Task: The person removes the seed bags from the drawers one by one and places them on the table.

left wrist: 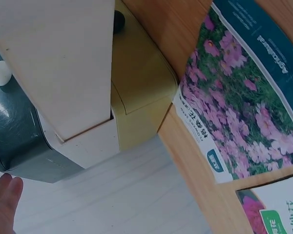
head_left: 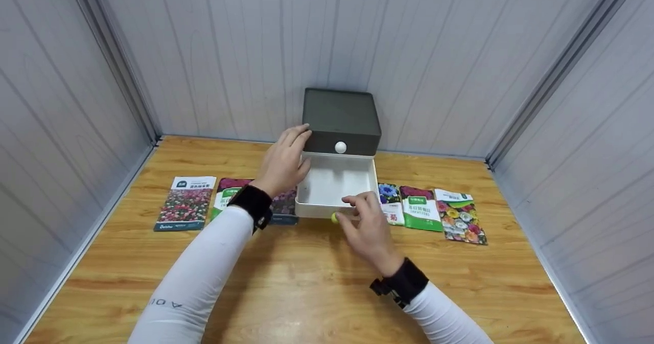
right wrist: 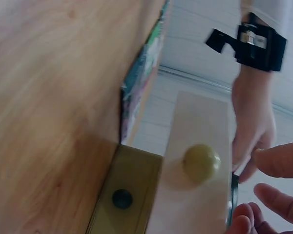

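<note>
A small stacked drawer box [head_left: 341, 110] stands against the back wall, its dark green top level bearing a white knob [head_left: 340, 147]. Below that, a white drawer [head_left: 334, 178] is pulled far out; its inside looks bare in the head view. The drawer front carries a yellow-green knob [head_left: 335, 218]. Under it lies an olive-yellow level [left wrist: 149, 83] with a dark knob [right wrist: 122, 199]. My left hand [head_left: 283, 161] rests its fingers against the dark level's left side. My right hand [head_left: 369, 230] is at the white drawer's front, thumb near the yellow-green knob, fingers loosely spread.
Flower seed packets lie flat on the wooden table either side of the box: a pink-flowered one [head_left: 185, 205] and others on the left, a green-and-white one [head_left: 422, 210] and a multicoloured one [head_left: 464, 216] on the right. Pale panel walls [head_left: 245, 58] enclose the table.
</note>
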{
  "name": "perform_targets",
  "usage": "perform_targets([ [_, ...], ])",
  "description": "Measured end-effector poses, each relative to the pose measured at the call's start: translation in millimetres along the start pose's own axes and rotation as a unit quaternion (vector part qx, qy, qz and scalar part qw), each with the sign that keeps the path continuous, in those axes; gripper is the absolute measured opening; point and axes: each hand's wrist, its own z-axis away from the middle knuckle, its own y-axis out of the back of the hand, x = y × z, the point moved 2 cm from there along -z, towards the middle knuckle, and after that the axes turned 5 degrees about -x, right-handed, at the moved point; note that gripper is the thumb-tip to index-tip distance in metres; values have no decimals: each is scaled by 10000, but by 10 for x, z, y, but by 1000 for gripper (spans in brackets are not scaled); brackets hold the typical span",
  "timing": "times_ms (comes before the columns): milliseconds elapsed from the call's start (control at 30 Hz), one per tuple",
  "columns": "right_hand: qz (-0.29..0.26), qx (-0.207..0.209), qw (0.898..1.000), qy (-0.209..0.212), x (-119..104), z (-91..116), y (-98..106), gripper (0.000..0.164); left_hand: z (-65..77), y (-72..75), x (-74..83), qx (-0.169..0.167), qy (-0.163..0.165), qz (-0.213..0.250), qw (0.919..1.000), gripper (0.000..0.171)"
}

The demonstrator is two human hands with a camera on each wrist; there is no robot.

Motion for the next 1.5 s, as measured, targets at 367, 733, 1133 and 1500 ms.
perform_targets([
  [367,1537,344,9794,1263,112,108,-243,36,-96,-45,46,-40,365,294,9989,61],
  [733,1945,235,9694,1478,121,117,-325,34,-149,-22,53,-31,477,446,9979,53],
  [1133,2298,330,9547,1860,117,112,-359,19,-170,-24,58,48,498,341,9982,49],
  [1500,2173,332,9583,1825,140,46,-358,20,-176,6,54,122,560,398,9976,44],
])
